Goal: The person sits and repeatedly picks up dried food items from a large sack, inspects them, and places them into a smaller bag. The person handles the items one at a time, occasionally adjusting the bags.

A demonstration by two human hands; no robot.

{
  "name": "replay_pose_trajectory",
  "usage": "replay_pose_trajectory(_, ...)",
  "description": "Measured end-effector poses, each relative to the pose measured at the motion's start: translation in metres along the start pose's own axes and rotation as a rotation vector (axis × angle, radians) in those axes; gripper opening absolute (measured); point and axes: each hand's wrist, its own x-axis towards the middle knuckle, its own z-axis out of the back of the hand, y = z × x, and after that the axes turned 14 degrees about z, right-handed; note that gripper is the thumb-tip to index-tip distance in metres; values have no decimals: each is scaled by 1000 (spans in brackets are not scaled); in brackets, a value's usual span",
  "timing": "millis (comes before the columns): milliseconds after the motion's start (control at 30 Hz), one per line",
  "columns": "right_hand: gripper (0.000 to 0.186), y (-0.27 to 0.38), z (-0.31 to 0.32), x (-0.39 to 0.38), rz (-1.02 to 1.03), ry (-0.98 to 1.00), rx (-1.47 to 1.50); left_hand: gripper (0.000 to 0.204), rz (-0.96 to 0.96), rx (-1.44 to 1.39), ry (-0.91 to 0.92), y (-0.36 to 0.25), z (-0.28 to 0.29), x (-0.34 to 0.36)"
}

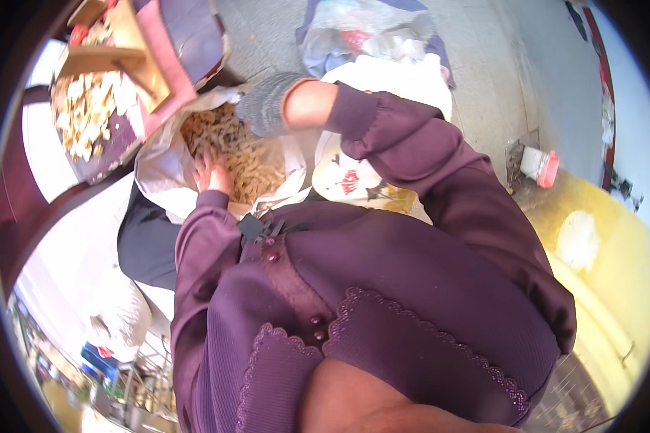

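A white sack stands open in front of me, filled with pale brown, dried-looking pieces whose kind I cannot make out. My left hand is bare and rests on the pieces inside the sack's near left side, fingers stretched apart. Over the sack's far right edge is my right hand, in a grey knitted glove. Its fingers are bent down and partly hidden, so whether they hold anything does not show.
At the far left, a cardboard-sided box holds lighter, flat pieces. A clear plastic bag and a white sack lie at the back. A white and pink container sits by the right wall.
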Motion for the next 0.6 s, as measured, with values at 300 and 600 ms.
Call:
replay_pose_trajectory(300,30,-105,39,-178,-624,-858,9,34,-195,-510,602,-42,9,-76)
replay_pose_trajectory(600,53,-152,-177,-278,-1287,-245,-20,27,-217,-670,440,-41,0,-47)
